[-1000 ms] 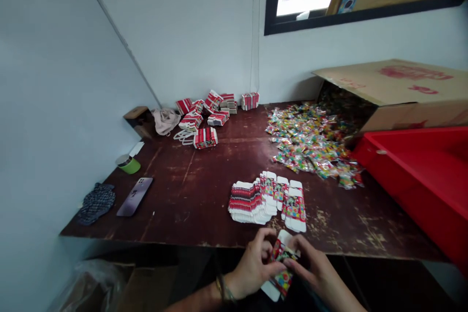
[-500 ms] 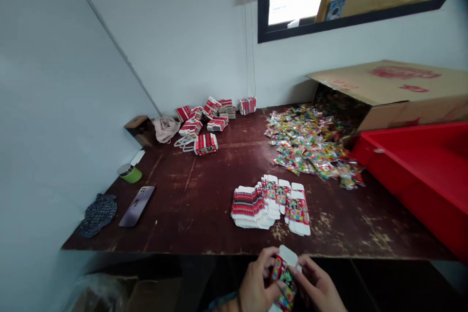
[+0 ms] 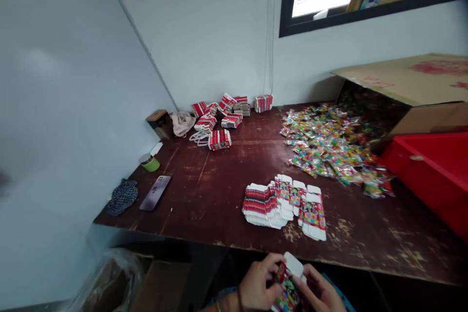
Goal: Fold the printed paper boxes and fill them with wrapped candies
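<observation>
Between my two hands, just off the table's front edge, is a small printed carton (image 3: 287,288), red with bright fruit-coloured pictures and a white end flap standing up. My left hand (image 3: 260,280) grips its left side, thumb across the printed face. On the other side, my right hand (image 3: 319,288) pinches the carton near the white flap. A fanned stack of flat cartons (image 3: 265,207) lies on the table beyond my hands. Several more flat cartons (image 3: 312,214) spread out at its right end. The lower part of the held carton is partly covered by my fingers.
Small clear packets of colourful sweets (image 3: 329,146) are heaped at the right, spilling from a cardboard box (image 3: 395,78). A red tray (image 3: 427,180) stands beside them. Bundled cartons (image 3: 220,140) sit at the back. A phone (image 3: 155,193), green-lidded jar (image 3: 149,162) and dark cloth (image 3: 123,197) lie left.
My view has turned, so the table appears tilted and most things sit further right. Both hands still hold the carton, which is slightly lower and further right in the picture.
</observation>
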The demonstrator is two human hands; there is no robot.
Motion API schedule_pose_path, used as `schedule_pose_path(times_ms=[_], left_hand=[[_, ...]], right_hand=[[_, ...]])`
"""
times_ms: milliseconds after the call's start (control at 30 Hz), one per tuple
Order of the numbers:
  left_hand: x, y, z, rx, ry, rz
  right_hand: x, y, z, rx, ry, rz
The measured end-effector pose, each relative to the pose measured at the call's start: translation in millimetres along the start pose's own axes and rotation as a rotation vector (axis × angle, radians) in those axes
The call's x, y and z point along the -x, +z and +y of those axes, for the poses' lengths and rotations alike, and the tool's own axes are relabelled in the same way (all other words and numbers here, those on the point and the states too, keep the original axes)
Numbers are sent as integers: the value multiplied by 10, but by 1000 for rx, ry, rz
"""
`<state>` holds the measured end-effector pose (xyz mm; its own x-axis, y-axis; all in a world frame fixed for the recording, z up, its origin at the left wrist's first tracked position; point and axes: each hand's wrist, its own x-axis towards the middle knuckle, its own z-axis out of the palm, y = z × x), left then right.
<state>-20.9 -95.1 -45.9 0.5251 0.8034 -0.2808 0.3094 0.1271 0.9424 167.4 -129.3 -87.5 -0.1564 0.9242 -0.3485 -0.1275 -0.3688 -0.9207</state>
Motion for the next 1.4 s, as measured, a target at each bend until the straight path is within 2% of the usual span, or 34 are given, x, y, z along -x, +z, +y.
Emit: schedule_pose_path(times_ms=[200,367,467,567,633,733,800,900,1000,1100,1167,1300,1400], left_hand=[[50,-69,150,26,8,5],[95,-99,216,161,-9,-27],[121,-70,288,152,-42,99],[98,-36,348,287,-96,186],[59,-24,343,425,-154,133],[-1,-28,264,553,-301,49],[-24,-50,201,584,-374,34],[-22,-112,157,616,-382,-33],[6,-185,164,576,-288,-157],[18,-236,155,515,-195,-213],[8,-251,132,495,-197,-247],[-51,-245,121,435,-213,-327],[-114,-250,192,331,-152,-357]], right_hand=[[79,108,-272,21,-19,64],[109,103,-408,-250,173,-55],[54,88,-481,-387,337,-165],[-45,90,-613,-328,401,-270],[-97,104,-709,-152,295,-295],[-124,128,-783,226,-54,-290],[-127,137,-768,375,-210,-280],[-148,139,-702,375,-198,-285],[-168,119,-672,370,-192,-288],[-142,55,-678,538,-369,-341],[-97,-1,-679,697,-484,-384],[26,-11,-692,822,-546,-417],[16,6,-750,836,-583,-476]])
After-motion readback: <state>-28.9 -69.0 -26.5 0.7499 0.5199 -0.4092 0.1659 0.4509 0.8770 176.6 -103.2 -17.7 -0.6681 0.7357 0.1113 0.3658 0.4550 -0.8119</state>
